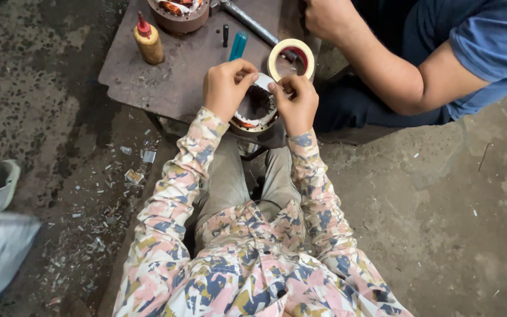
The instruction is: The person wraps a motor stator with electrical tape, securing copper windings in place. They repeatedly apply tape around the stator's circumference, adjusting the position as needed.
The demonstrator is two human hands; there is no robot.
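Both hands are working on a motor stator [252, 117] that sits at the near edge of the table [177, 76], right above the person's knees. The stator is a round metal ring with copper windings showing along the lower rim.

Left hand [225, 88]: fingers curled, thumb and forefinger pinched on a white strip [263, 81] at the top of the stator. Right hand [296, 103]: same posture, fingertips closed on the other end of that strip. The two hands nearly meet over the stator's top edge. Whether the strip is paper or tape, I can't tell.

A roll of pale tape [291, 57] stands on edge just behind the right hand, touching or almost touching it.

Further back on the table: a teal-handled tool [238, 46], a small black piece [225, 34] beside it, a grey metal bar [253, 24] running diagonally, an amber squeeze bottle with a red nozzle [148, 40] at the left, and a second stator [179, 13] cut off by the top of the frame.

A co-worker in a blue shirt [488, 41] sits at the right, forearm [382, 67] angled toward the table, hand near its far corner.

The concrete floor [441, 199] left of the table is littered with small scraps [133, 176]. A white cup [1, 185] sits at the far left edge.
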